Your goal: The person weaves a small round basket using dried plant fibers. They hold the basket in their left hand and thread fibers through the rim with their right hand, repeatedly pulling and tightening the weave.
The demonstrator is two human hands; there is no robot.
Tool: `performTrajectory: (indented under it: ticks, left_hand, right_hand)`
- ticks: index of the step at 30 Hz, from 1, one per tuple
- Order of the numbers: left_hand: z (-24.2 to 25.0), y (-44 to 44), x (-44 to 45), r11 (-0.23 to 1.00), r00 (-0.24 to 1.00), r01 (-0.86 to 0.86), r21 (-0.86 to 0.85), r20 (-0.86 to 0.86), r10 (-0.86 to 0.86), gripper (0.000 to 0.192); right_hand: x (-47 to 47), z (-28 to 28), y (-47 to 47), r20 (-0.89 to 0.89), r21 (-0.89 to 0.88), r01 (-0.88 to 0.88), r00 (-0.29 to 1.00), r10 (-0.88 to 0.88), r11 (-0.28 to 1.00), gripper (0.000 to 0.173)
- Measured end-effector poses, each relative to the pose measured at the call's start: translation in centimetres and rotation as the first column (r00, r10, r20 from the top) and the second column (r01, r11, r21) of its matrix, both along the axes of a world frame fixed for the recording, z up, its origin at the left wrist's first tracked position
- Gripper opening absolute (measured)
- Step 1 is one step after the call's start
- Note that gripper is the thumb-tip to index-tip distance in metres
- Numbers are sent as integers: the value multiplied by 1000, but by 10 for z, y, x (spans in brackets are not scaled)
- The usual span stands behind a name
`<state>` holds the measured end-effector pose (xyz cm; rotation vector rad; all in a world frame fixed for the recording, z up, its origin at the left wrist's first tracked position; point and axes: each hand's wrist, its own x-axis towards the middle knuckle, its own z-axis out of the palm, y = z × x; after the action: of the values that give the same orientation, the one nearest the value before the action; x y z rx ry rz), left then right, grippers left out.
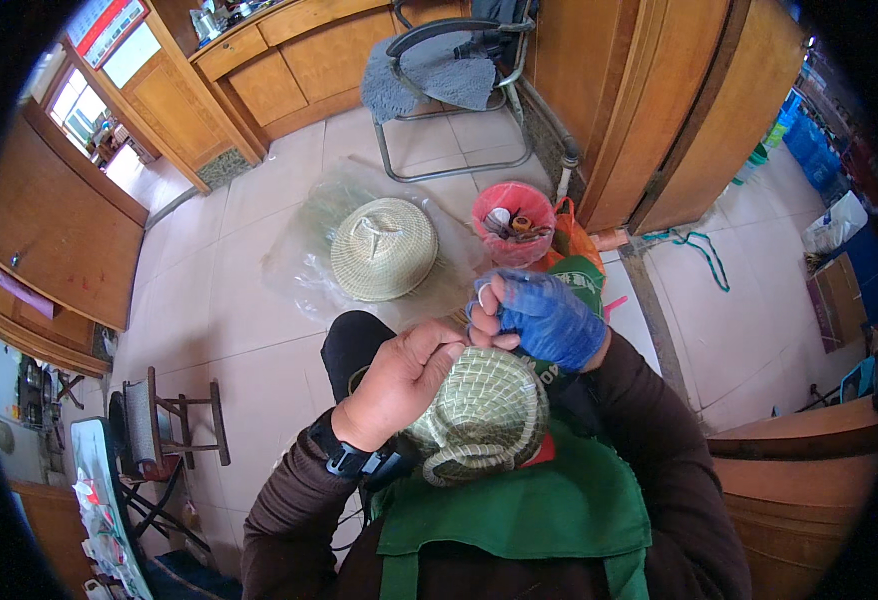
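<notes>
A round basket of coiled pale green straw point(484, 397) rests in the lap, over a green apron point(521, 495). At its upper left edge, my left hand point(409, 375) pinches something thin, perhaps a strand, between thumb and forefinger. My right hand point(540, 319), in a blue fingerless glove, is just right of it with curled fingers at the basket's top edge; something thin and white lies at its forefinger, and what it grips is too small to tell. A woven straw lid with a loop handle point(385, 247) lies ahead on clear plastic sheeting point(300, 259).
A red bucket with a plastic liner point(514, 259) holds small items beside an orange bag point(577, 240). Farther off stands a metal-framed chair point(446, 75). A small folding stool point(176, 420) and a glass-topped table point(101, 495) are at the left, wooden cabinets point(626, 97) at the right.
</notes>
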<state>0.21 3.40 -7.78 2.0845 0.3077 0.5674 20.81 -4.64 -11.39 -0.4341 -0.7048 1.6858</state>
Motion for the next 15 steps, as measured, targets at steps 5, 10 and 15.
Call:
performTrajectory:
  ticks: [5,10,15]
  left_hand:
    - [-1,-3,-3,1000,1000,9,8,6,-9,6]
    - [-2,0,-4,1000,999,22,-17,-26,-22,9]
    - [19,15,-3,981,978,177,-80,-98,-185,17]
  right_hand:
    - [3,-4,16,-329,-131,-207,932,155,970,20]
    - [-4,10,9,63,-150,-20,998,30,988,15]
    - [-15,31,-11,830,195,42,526,-188,980,19]
